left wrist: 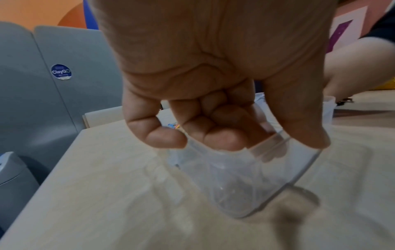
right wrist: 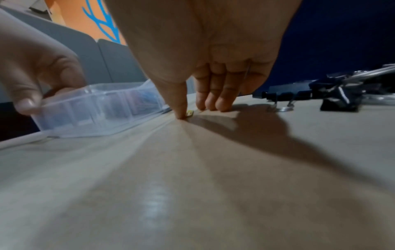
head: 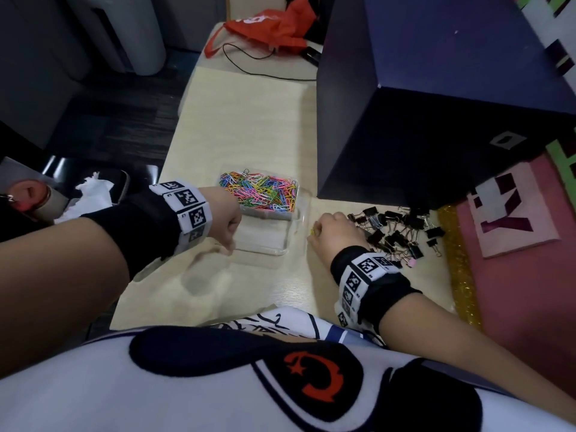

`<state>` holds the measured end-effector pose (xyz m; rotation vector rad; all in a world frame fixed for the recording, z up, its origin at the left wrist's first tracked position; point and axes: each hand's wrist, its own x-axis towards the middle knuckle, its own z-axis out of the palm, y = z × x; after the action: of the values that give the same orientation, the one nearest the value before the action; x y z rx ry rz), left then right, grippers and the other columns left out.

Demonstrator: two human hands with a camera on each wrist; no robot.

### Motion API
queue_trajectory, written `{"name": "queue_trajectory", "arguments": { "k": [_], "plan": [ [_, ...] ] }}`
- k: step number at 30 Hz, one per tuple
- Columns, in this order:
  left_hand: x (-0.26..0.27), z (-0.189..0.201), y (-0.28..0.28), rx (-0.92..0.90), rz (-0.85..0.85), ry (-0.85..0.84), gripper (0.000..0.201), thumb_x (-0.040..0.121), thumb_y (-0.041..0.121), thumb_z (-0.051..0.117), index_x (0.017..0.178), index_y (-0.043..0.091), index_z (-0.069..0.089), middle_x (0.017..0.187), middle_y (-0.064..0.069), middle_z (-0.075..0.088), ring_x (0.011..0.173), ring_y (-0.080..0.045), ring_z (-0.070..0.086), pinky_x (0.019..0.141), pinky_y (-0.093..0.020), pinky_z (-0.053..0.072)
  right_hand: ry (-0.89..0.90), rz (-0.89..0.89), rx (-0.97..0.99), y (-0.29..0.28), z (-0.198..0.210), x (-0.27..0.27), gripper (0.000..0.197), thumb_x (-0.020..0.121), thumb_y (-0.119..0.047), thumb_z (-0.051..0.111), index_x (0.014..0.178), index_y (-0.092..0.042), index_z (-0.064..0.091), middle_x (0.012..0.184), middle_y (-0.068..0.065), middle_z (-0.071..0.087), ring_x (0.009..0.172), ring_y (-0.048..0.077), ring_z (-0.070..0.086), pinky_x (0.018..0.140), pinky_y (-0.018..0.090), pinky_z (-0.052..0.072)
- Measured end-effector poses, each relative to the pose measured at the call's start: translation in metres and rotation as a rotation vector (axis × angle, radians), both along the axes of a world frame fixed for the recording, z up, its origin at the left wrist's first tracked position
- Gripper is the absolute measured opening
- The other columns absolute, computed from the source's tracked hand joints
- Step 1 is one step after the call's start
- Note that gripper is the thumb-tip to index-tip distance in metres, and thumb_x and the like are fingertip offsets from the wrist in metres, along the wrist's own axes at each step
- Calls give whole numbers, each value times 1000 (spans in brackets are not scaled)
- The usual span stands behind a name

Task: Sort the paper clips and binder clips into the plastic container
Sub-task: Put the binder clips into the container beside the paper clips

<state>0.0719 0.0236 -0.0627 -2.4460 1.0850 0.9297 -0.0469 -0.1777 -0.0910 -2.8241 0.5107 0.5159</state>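
Observation:
A clear plastic container (head: 280, 244) sits mid-table; its far compartment holds several coloured paper clips (head: 258, 191) and its near compartment shows none. My left hand (head: 229, 227) grips the container's near-left rim, fingers curled inside the wall (left wrist: 235, 177) and thumb outside. To the container's right, my right hand (head: 316, 233) rests fingertips-down on the table. A yellow paper clip (right wrist: 189, 113) lies flat between its thumb and fingers (right wrist: 213, 104), with the thumb tip touching it. A pile of black binder clips (head: 396, 229) lies just right of that hand.
A big dark blue box (head: 436, 104) stands behind the binder clips. A pink mat (head: 514, 275) and gold glitter strip (head: 461, 275) border the table's right side. An orange bag (head: 271, 26) and a black cable lie at the far end. The table's left edge drops beside my left wrist.

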Motion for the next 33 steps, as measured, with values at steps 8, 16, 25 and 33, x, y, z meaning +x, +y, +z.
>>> {"name": "queue_trajectory", "arguments": {
  "k": [8,16,25,33],
  "plan": [
    [-10,3,0,-11,9,43,31,73,51,74,75,22,65,72,8,59,68,-13,52,56,-23,36,241,-37,35,-2,4,18,27,85,-33,57,96,-10,66,89,7,63,83,27,61,68,29,46],
    [-13,3,-4,-17,27,54,31,73,51,74,72,23,61,63,11,54,68,-13,52,51,-21,34,-296,-60,219,16,45,28,13,92,-27,49,93,-22,60,103,1,57,88,20,58,84,34,48],
    [-13,-1,-1,-44,83,56,34,71,53,75,71,21,62,65,6,55,63,-15,49,54,-23,35,-161,-432,-82,-38,21,-2,46,90,-42,47,132,-26,44,145,9,31,130,35,32,105,50,32],
    [-8,2,-8,-98,198,7,35,75,50,72,65,21,57,62,4,52,61,-17,47,52,-24,33,148,-477,30,-61,0,-32,65,94,-54,40,150,-42,10,160,-6,-15,144,42,-8,113,62,14]
  ]
}}
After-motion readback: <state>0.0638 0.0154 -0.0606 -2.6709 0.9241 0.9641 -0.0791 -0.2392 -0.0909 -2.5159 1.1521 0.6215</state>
